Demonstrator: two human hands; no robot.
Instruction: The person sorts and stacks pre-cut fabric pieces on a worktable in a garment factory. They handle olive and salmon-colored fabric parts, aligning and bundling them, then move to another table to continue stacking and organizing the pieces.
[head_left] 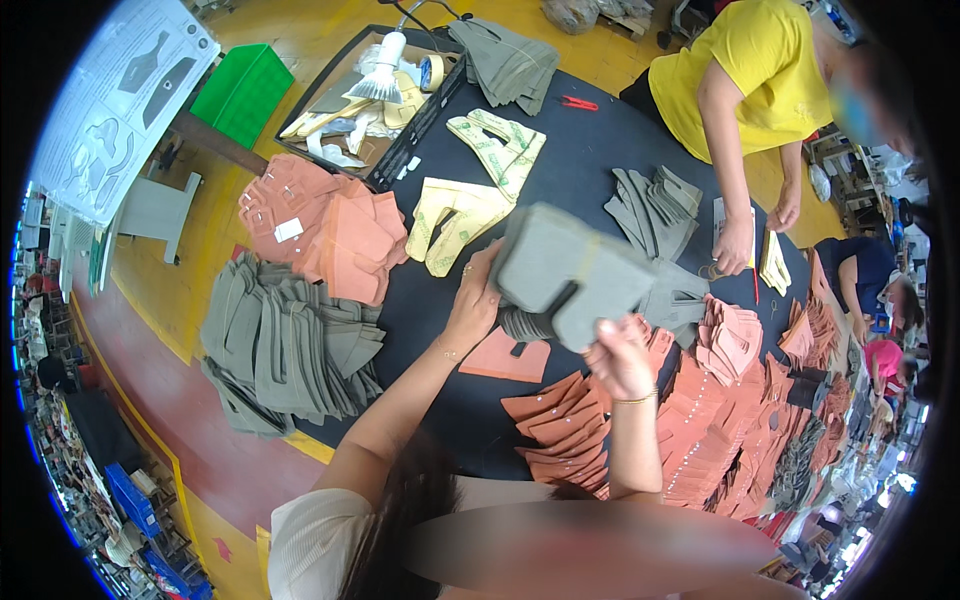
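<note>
Your left hand [472,300] and right hand [620,358] clasp a grey cut-piece bundle [570,275], fingers closed on its edges; grey stacks [285,350] and terracotta stacks [700,420] lie unhandled.

1. The left arm reaches up from the lower left, bare, elbow bent, forearm angled toward the centre.
2. The left hand [473,300] has its fingers spread and curled, gripping at the near left.
3. The right forearm rises almost straight, a thin bracelet at the wrist.
4. The right hand [620,357] is closed in a grip, knuckles facing the camera.
</note>
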